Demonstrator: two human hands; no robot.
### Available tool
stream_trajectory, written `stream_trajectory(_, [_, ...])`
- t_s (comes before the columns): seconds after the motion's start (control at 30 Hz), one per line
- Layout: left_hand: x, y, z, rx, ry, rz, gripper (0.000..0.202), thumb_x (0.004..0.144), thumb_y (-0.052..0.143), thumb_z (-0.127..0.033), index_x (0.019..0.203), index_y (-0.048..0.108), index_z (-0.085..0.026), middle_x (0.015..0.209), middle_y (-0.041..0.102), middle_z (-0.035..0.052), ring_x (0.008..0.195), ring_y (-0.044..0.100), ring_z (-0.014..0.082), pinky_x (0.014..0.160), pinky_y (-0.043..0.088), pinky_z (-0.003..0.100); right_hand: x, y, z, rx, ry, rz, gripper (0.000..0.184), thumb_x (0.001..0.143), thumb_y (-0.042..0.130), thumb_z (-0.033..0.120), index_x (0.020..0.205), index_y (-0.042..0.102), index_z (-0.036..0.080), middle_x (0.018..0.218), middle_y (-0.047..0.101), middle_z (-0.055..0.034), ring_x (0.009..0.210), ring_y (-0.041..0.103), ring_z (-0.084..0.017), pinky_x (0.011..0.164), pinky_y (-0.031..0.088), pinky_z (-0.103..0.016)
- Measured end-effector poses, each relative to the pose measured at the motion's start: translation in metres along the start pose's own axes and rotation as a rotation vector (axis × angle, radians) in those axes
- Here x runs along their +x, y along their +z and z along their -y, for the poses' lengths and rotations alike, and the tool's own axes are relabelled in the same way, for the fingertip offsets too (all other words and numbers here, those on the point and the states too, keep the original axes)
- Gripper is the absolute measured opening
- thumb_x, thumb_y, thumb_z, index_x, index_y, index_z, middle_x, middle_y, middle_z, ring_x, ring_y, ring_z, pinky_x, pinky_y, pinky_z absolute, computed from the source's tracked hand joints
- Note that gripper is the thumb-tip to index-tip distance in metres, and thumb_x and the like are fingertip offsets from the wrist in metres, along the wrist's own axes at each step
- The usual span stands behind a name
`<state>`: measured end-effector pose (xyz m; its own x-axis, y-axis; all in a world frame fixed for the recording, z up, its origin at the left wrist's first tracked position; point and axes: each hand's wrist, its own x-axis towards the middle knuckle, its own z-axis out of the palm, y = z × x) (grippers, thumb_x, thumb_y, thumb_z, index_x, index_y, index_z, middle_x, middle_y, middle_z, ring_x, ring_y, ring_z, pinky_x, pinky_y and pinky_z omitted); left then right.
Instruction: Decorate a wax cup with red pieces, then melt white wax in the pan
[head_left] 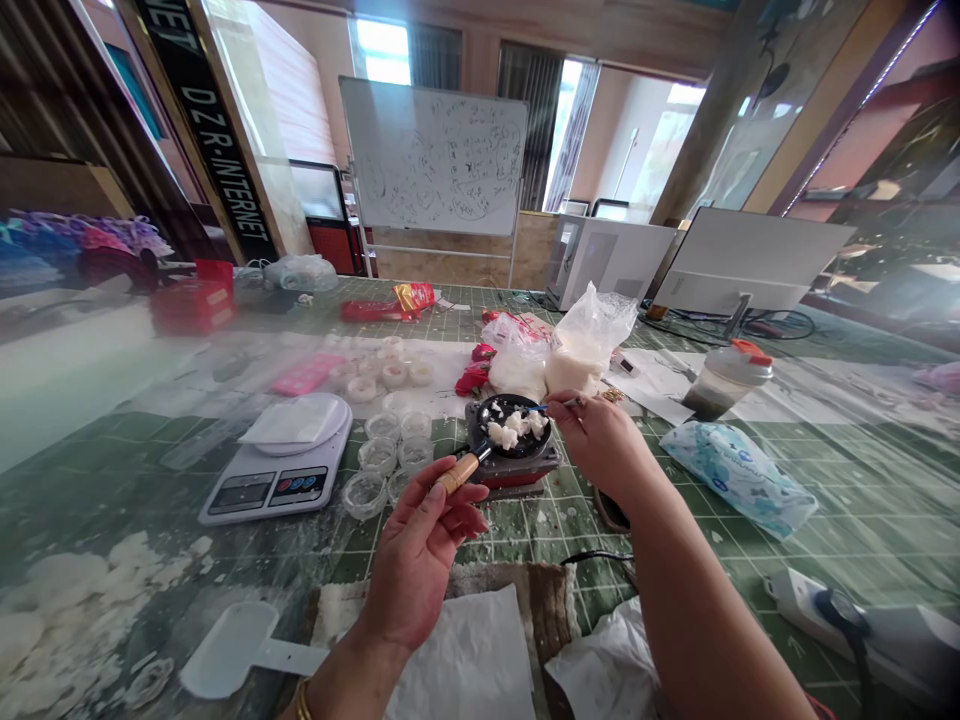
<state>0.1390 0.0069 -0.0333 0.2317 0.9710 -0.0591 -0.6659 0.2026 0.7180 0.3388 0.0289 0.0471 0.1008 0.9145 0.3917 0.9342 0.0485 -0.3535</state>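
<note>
My left hand (420,555) is closed round the wooden handle (457,472) of a small black pan (510,425). The pan sits on a little red and grey burner (517,470) and holds white waxy chunks (514,428). My right hand (600,435) pinches a thin stirring stick (551,406), whose tip reaches into the pan over the chunks. Two clear plastic bags of white flakes (577,350) stand just behind the pan.
A white kitchen scale (281,470) stands to the left, with several small clear cups (390,445) beside it. White crumbs (67,600) litter the near left of the green cutting mat. A tissue pack (739,475), a lidded cup (724,380) and a power strip (862,625) lie to the right.
</note>
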Motion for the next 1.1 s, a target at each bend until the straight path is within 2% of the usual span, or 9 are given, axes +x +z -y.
stream_trajectory(0.1, [0.000,0.000,0.000,0.001,0.002,0.003,0.026,0.085,0.053,-0.025,0.110,0.058,-0.019,0.085,0.071,0.0103,0.066,0.062,0.0145,0.067,0.047,0.030,-0.002,-0.003,0.001,0.040,-0.018,0.040,0.027,0.089,0.038,0.034,0.091,0.063,0.022,0.071,0.067,-0.0022,0.069,0.059,-0.018,0.061,0.036,-0.026])
stream_trajectory(0.23, [0.000,0.001,0.000,0.001,-0.002,0.016,0.025,0.086,0.052,-0.025,0.110,0.058,-0.019,0.086,0.071,0.0103,0.065,0.061,0.0141,0.066,0.047,0.029,-0.005,-0.009,0.000,-0.031,0.012,-0.067,0.029,0.089,0.038,0.034,0.088,0.063,0.021,0.079,0.068,-0.0054,0.079,0.060,-0.021,0.068,0.037,-0.029])
stream_trajectory(0.4, [0.000,0.000,0.000,0.003,0.003,0.013,0.025,0.086,0.052,-0.025,0.110,0.057,-0.019,0.085,0.071,0.0103,0.066,0.061,0.0146,0.067,0.047,0.030,-0.005,-0.008,0.002,0.006,-0.021,0.040,0.027,0.089,0.038,0.033,0.089,0.062,0.023,0.074,0.068,-0.0026,0.073,0.060,-0.019,0.065,0.036,-0.027])
stream_trajectory(0.57, [0.001,0.000,0.000,0.011,-0.006,0.008,0.026,0.086,0.051,-0.025,0.110,0.057,-0.019,0.085,0.071,0.0107,0.065,0.061,0.0148,0.067,0.047,0.030,-0.008,-0.013,0.004,-0.067,0.030,-0.058,0.027,0.089,0.038,0.034,0.083,0.061,0.021,0.077,0.067,-0.0044,0.077,0.059,-0.021,0.067,0.036,-0.029])
stream_trajectory(0.73, [0.001,-0.001,0.001,0.014,0.002,0.012,0.025,0.087,0.050,-0.025,0.110,0.057,-0.020,0.086,0.071,0.0111,0.066,0.061,0.0150,0.067,0.047,0.030,-0.010,-0.014,0.005,-0.018,-0.022,0.036,0.027,0.089,0.037,0.033,0.082,0.061,0.022,0.071,0.065,-0.0021,0.073,0.059,-0.018,0.065,0.036,-0.027])
stream_trajectory(0.83, [0.000,-0.002,0.002,0.015,0.002,0.010,0.025,0.087,0.050,-0.025,0.110,0.057,-0.020,0.085,0.071,0.0109,0.065,0.061,0.0150,0.067,0.047,0.030,-0.010,-0.013,0.005,-0.024,-0.008,-0.042,0.026,0.089,0.038,0.033,0.087,0.061,0.022,0.076,0.067,-0.0029,0.076,0.060,-0.019,0.067,0.036,-0.028])
stream_trajectory(0.9, [-0.001,-0.002,0.002,0.015,0.001,0.013,0.025,0.087,0.050,-0.025,0.110,0.057,-0.020,0.085,0.071,0.0108,0.065,0.061,0.0152,0.067,0.047,0.030,-0.009,-0.014,0.005,-0.083,0.025,-0.062,0.026,0.089,0.039,0.033,0.084,0.061,0.020,0.075,0.066,-0.0046,0.077,0.059,-0.020,0.067,0.036,-0.029])
stream_trajectory(1.03, [-0.001,-0.001,0.002,0.014,0.003,0.012,0.025,0.086,0.051,-0.025,0.110,0.057,-0.019,0.085,0.071,0.0111,0.065,0.061,0.0151,0.067,0.047,0.031,-0.008,-0.016,0.005,-0.045,0.014,0.037,0.028,0.088,0.039,0.032,0.075,0.061,0.020,0.069,0.065,-0.0034,0.070,0.059,-0.019,0.063,0.035,-0.028])
stream_trajectory(1.1, [0.000,-0.001,0.002,0.015,-0.002,0.005,0.026,0.086,0.051,-0.025,0.111,0.057,-0.019,0.085,0.071,0.0112,0.065,0.061,0.0150,0.067,0.047,0.030,-0.009,-0.017,0.005,0.017,0.011,0.020,0.030,0.088,0.039,0.034,0.075,0.062,0.021,0.071,0.066,-0.0025,0.069,0.059,-0.017,0.061,0.034,-0.027])
